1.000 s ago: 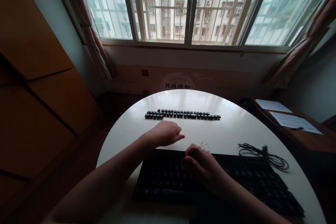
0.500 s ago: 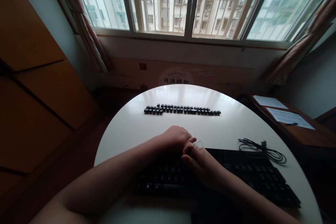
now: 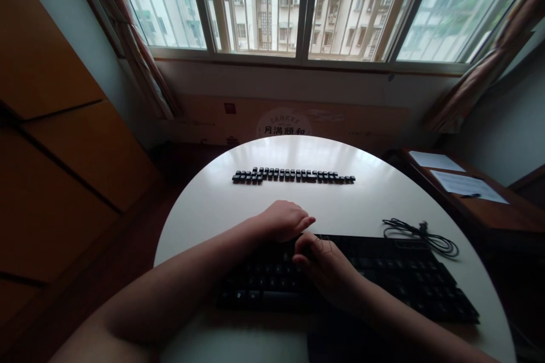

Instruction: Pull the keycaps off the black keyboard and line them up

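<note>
A black keyboard lies on the round white table, partly hidden under my forearms. My right hand is over its middle, fingers curled around a thin wire keycap puller whose bent wire loops stick out above the hand. Just beyond, at the keyboard's far edge, my left hand is closed with its knuckles up; anything inside its fingers is hidden. Farther back, several loose black keycaps stand in rows on the table.
A coiled black cable rests behind the keyboard's right end. The white table has a curved edge. To the right, a brown desk bears paper sheets and a pen. A wooden cabinet stands at left.
My hands have drawn apart slightly, leaving a small gap between their fingers. The right hand still holds the keycap puller. The view has shifted a little.
</note>
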`<state>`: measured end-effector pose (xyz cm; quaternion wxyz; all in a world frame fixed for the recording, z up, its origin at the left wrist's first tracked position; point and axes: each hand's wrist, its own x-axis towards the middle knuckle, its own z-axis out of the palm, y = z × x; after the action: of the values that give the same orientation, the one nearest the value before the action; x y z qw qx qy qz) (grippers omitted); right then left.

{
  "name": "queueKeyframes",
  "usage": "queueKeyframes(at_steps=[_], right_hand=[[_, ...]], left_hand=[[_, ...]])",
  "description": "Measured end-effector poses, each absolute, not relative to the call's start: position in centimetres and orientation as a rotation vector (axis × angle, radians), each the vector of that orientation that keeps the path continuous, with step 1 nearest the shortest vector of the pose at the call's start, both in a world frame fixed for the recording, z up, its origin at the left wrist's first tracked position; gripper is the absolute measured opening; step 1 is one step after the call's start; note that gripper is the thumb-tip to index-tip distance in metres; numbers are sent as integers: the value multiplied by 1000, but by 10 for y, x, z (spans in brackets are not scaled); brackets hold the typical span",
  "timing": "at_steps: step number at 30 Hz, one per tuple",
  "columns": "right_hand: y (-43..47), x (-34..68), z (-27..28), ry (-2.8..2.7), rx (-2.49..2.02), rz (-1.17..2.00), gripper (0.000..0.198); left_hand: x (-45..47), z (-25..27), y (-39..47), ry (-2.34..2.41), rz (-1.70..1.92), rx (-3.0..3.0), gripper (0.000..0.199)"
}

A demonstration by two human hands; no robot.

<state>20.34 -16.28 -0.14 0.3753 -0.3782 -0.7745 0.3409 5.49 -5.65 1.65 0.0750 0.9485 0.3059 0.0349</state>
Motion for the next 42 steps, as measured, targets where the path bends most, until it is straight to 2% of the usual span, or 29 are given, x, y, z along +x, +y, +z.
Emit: queueKeyframes(at_steps=[4,7,12,18,23,25,29,35,38,42], right_hand=[[-162,205,-3,-1665,-920,1042,19],[-162,211,4,-1665,-918,1072,20],[-157,235,29,-1783,-1059,961,21],[-137,263,39,-2020,-1072,747,20],[-121,265,25,-1735,-992,1041,26],[-116,262,18,-1599,-989,1113,28],[-108,258,7,-1437,-1010,1145,29],[-101,257,1,-1346,-1012,1164,30],[-100,258,-2,-1357,-1045,1103,30],[-100,259,-3,-1388,-1079,1047,29]], left_hand=[[56,12,-52,923,22,2833,45],[56,13,-51,914,16,2827,45],[57,23,-58,937,-9,2888,44],[61,31,-61,918,-74,2967,30],[71,58,-51,937,-496,2759,21],[72,70,-47,955,-550,2631,22],[70,74,-45,894,-178,2441,22],[71,37,-41,866,420,2135,26],[73,24,-39,788,503,2082,28],[74,22,-41,731,526,2091,21]])
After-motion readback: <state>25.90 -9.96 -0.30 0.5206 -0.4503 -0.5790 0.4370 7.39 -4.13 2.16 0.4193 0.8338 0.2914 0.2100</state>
